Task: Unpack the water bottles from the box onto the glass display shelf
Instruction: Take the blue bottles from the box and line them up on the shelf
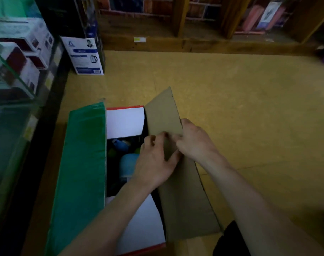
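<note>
A cardboard box (83, 163) stands on the yellow floor below me, its green left flap folded outward and white end flaps at the far and near ends. Inside, in shadow, lie water bottles; a blue one (127, 164) shows best, with another blue one and green bits behind it. The brown right flap (183, 191) stands raised. My left hand (153, 163) pinches this flap's inner edge between thumb and fingers. My right hand (196, 141) grips the same flap from its outer side. The glass display shelf (15, 78) runs along the left.
White appliance boxes (19, 52) sit inside the glass case. A white and blue kettle box (83, 56) stands on the floor by the case's far end. Wooden shelving (194, 34) lines the far wall. The yellow floor (250, 108) stretches to the right.
</note>
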Tool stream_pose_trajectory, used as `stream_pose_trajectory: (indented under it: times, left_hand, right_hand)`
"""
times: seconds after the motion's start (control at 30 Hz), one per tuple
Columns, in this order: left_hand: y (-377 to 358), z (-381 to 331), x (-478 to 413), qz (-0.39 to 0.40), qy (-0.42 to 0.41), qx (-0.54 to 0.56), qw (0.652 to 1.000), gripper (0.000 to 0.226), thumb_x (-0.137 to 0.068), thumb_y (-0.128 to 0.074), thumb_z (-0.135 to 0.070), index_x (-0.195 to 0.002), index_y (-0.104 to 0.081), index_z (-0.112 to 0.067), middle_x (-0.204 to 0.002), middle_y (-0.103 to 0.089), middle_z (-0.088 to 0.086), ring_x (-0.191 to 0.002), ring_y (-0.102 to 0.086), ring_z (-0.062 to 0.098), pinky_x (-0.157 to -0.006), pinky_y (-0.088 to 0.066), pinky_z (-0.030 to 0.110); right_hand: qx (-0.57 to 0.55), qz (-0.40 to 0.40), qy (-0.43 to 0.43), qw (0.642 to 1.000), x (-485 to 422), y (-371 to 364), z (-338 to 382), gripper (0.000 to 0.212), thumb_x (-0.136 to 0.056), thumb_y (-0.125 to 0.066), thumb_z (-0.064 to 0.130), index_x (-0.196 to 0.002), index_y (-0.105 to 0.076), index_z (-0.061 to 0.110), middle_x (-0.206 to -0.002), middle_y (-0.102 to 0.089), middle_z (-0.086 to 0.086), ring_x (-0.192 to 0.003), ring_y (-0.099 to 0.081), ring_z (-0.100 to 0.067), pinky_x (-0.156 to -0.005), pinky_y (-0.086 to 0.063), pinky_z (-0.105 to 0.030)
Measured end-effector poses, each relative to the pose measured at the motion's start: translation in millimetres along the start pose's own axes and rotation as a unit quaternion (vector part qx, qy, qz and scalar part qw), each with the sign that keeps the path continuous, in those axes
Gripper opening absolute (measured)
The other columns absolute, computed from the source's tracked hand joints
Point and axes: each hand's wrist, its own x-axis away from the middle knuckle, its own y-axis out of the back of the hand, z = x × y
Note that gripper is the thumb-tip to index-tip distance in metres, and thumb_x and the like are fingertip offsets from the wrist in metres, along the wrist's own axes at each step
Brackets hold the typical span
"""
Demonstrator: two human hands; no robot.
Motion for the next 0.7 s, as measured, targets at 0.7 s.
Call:
stream_pose_trajectory:
  times: [0.7]
  left_hand:
    - [-25.8, 23.7, -3.7, 0.065, 0.079, -0.101, 0.99, 0.085, -0.094, -0.065, -0.027, -0.159, -0.01, -0.019, -0.131, -0.049, 0.019, -0.122, -0.05, 0.035, -0.101, -0.047, 0.044]
  right_hand:
    - [0.042, 0.189, -0.005, 0.981, -50.2, -73.8, -34.2, 0.04, -0.1, -0.043, 0.041, -0.12, -0.062, 0.011, -0.113, -0.07, -0.014, -0.087, -0.067, -0.028, -0.06, -0.051, -0.031]
